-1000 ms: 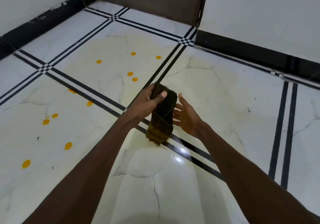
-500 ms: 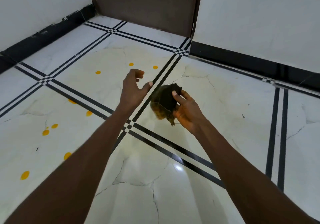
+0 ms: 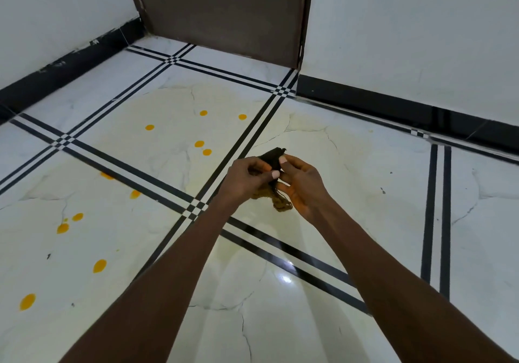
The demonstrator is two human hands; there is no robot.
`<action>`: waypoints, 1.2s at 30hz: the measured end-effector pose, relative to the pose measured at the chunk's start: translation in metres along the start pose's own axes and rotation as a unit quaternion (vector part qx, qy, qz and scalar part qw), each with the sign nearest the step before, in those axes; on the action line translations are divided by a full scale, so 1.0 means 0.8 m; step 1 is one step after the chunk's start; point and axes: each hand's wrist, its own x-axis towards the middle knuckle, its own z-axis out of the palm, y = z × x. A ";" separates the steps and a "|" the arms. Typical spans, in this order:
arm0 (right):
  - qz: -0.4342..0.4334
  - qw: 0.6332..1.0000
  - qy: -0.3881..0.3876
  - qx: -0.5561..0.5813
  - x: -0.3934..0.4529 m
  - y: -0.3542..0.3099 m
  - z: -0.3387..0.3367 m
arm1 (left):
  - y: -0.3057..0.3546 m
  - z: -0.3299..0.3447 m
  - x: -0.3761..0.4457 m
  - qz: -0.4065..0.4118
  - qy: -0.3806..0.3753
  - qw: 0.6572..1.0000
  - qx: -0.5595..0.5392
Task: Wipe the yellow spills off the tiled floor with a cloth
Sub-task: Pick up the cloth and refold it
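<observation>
1. Floor point(image 3: 365, 194): glossy white marble-look tiles with paired black lines; black skirting along white walls; brown door point(image 3: 224, 11) at the far corner.
2. Spills point(image 3: 199, 143): yellow spots scattered over the left and far-centre tiles, unwiped.
3. Cloth point(image 3: 273, 156): dark, bunched, held in the air above the central tiles, a frayed yellowish end hanging below the hands.
4. Left hand point(image 3: 247, 178): fingers pinched on the cloth's near side.
5. Right hand point(image 3: 302, 185): thumb and fingers gripping the cloth, touching the left hand.
</observation>
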 end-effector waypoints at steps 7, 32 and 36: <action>0.030 0.995 0.088 0.038 0.016 0.006 -0.054 | -0.006 -0.017 0.019 -0.048 0.048 0.993 -0.093; 0.019 0.968 -0.147 -0.201 0.022 0.003 -0.009 | 0.033 -0.082 0.036 0.103 0.075 0.990 0.059; 0.068 0.985 -0.107 -0.117 0.018 0.006 -0.001 | -0.061 -0.042 -0.004 -0.103 0.103 0.989 -0.009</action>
